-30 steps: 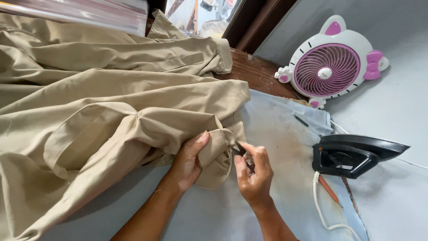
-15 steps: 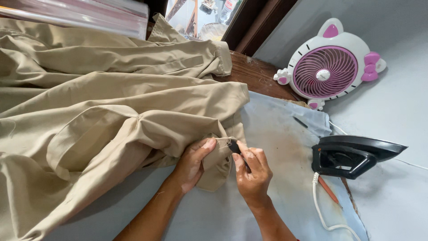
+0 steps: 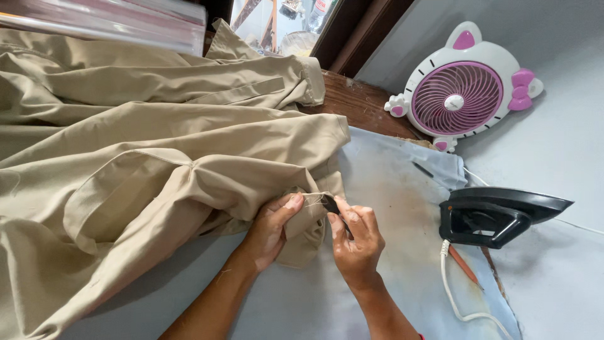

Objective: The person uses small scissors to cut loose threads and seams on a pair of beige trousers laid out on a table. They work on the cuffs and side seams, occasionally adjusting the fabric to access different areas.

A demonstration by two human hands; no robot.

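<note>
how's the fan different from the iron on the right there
The fan is white and pink, round, with ear shapes on top; the iron is black and wedge-shaped. The fan stands upright against the wall facing out; the iron lies low on the pale blue cover. The iron's white cord is plain to see; no cord can be made out on the fan. Neither is touched by the left hand or right hand, both at the khaki garment.

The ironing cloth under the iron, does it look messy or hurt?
Yes. The pale blue ironing cloth has a brownish scorch-like stain in its middle, left of the black electric iron, and its far edge beside the cat-shaped pink fan looks frayed.
</note>
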